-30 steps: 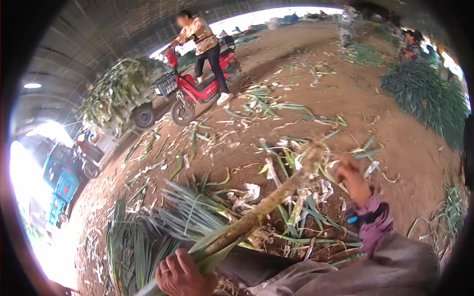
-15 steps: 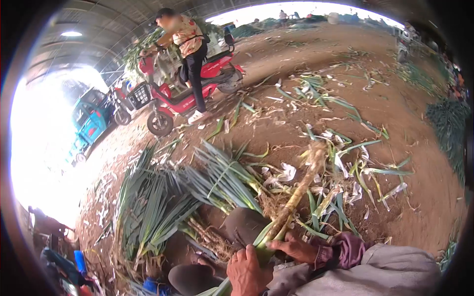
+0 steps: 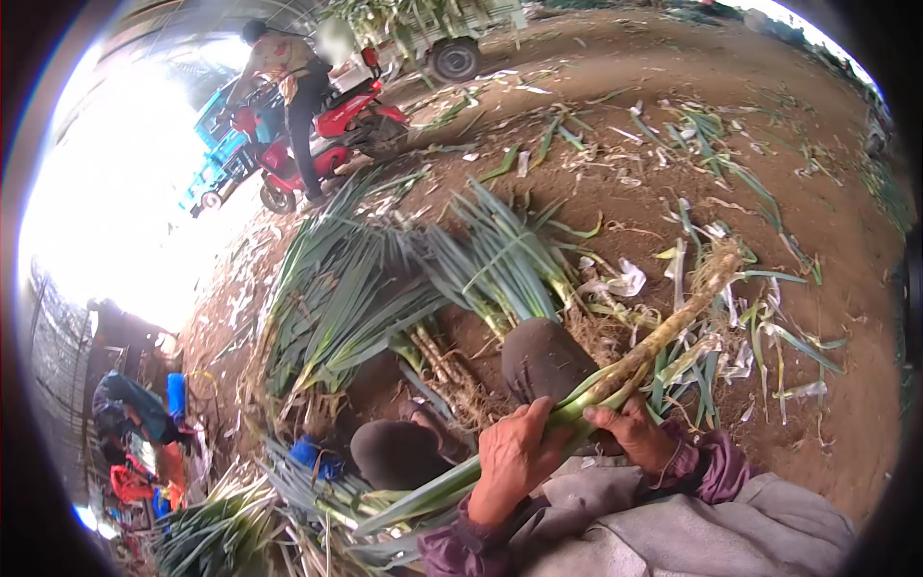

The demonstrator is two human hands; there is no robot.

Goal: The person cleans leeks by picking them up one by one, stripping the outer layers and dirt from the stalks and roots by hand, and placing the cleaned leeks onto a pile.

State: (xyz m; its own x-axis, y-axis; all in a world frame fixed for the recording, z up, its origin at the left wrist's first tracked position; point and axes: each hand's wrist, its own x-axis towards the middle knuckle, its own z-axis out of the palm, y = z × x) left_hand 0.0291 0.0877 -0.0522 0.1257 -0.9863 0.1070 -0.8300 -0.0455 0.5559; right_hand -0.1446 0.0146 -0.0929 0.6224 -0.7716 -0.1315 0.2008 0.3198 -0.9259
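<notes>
A long leek (image 3: 673,327) lies slantwise across my lap, its brown, dirt-covered root end pointing up and right and its green leaves trailing down to the left. My left hand (image 3: 519,452) is closed around the green part. Close beside it, my right hand (image 3: 635,438) grips the same leek at the base of the leaves, thumb on top. Beyond my knees, bundles of leeks (image 3: 336,298) spread their leaves on the dirt. More leeks (image 3: 447,361) with bare roots lie between my legs and those bundles.
Peeled leaf scraps (image 3: 625,279) litter the dirt floor (image 3: 817,462). A pile of leeks (image 3: 226,529) sits at lower left, near a blue object (image 3: 315,457). A person (image 3: 298,87) straddles a red scooter (image 3: 351,111) at upper left, before a loaded cart (image 3: 481,24). Another person (image 3: 135,409) is at far left.
My view has swung left and down, so my hands and the leek appear further right. The person on the scooter has moved further away to the left. Both hands still hold the leek.
</notes>
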